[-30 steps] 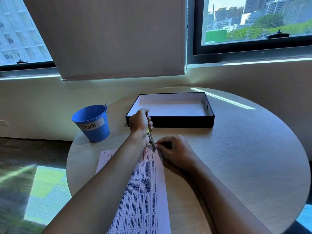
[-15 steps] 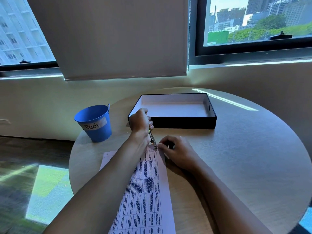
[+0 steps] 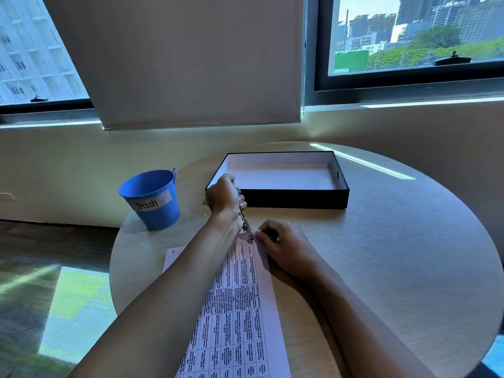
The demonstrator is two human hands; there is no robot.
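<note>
A printed sheet of paper point(image 3: 237, 309) with a table of small text lies on the round table, running from the near edge toward the middle. My left hand point(image 3: 223, 199) grips a pair of scissors point(image 3: 246, 227) just beyond the sheet's far edge. Its blades point back toward me and meet the paper at that edge. My right hand point(image 3: 283, 246) lies at the sheet's far right corner, its fingers curled and pinching the paper beside the blade tips.
A blue bucket point(image 3: 151, 199) labelled "Trash" stands at the table's left edge. An open black box point(image 3: 294, 199) with a white inside sits behind the hands. The wooden table point(image 3: 381, 255) is bare on the right. A wall and windows are beyond.
Both hands and the scissors stay at the sheet's far edge. Only the view has shifted slightly.
</note>
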